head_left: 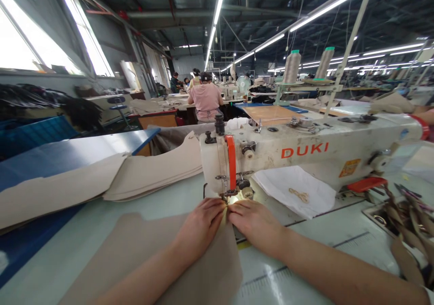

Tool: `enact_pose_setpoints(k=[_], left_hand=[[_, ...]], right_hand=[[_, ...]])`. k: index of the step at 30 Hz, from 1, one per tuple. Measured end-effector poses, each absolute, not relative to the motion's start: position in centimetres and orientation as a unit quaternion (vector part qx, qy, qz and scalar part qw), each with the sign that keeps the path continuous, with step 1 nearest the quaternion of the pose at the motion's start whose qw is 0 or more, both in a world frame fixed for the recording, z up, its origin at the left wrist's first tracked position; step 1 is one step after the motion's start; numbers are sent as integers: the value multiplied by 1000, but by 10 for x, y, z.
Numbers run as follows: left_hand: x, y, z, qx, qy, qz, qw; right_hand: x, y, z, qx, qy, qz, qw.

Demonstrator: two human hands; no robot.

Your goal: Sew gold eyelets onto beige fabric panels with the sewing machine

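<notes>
A flat beige fabric piece (pixel 162 251) lies on the table, its far end under the needle area of a white sewing machine (pixel 271 149) marked DUKI. My left hand (pixel 205 219) rests on the fabric with its fingers drawn together, gripping the edge beside the presser foot. From the other side, my right hand (pixel 256 223) pinches that same edge, its fingertips almost touching the left ones. A small lamp glows at the needle. The fingers hide the needle tip and the exact spot where fabric meets foot.
Stacked cut fabric pieces (pixel 159 171) lie at the left. Under the machine arm is a white cloth (pixel 294 190) with a small tan cord (pixel 298 195). At right, a tray holds brown straps (pixel 407 223). Thread cones (pixel 291 68) stand behind; a person in pink (pixel 206 99) sits ahead.
</notes>
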State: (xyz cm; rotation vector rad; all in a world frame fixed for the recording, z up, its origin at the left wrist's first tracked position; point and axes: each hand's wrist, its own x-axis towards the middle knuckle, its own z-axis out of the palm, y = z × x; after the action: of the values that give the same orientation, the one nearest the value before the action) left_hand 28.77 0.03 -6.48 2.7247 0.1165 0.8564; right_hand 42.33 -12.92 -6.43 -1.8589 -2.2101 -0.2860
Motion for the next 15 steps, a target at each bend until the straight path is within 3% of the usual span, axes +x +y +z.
enact_pose_setpoints(k=[15], left_hand=[[281,-2,-68,967,76,219,102]], right_hand=[[421,-137,-56,-613,-779,-95,93]])
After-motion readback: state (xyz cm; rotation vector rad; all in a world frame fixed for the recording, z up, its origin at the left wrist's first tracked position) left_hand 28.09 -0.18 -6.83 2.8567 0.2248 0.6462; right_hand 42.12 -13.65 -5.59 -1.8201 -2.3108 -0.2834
